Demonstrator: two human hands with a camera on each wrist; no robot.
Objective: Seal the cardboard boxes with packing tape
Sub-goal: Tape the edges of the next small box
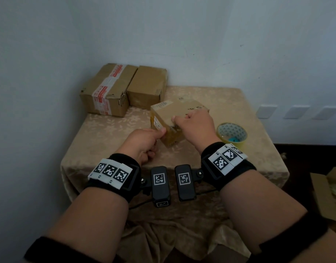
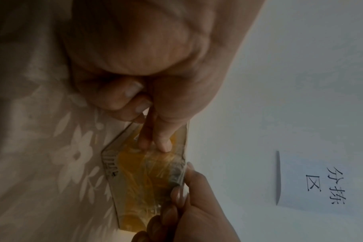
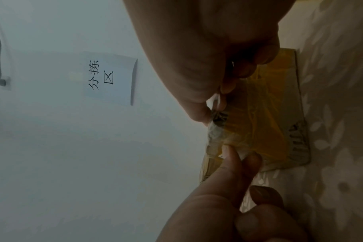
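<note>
We find the small box [image 1: 179, 118] standing on the cloth-covered table [image 1: 114, 130], just ahead of both hands and turned corner-on, so that one vertical edge points back at the person. The relation that governs the next move is this: the near face of the box, already glossy with yellowish tape [image 2: 143, 176], lies directly in front of the fingertips, and the two hands sit at opposite ends of that face. The left hand [image 1: 144, 143] is at the lower near corner, thumb and forefinger closed in a pinch against the taped edge, the remaining fingers curled into the palm. The right hand [image 1: 195, 124] is at the upper edge, its fingers hooked over the top and its thumb pressed to the face; in the right wrist view it appears to nip a wrinkled end of tape at that edge. The strip thus runs top to bottom between the hands. We judge the step in hand to be smoothing or tucking that strip. The roll of tape [image 1: 232, 133] lies flat just to the right, nearer the right hand. Two larger boxes [image 1: 123, 88] stand together at the far left corner.
</note>
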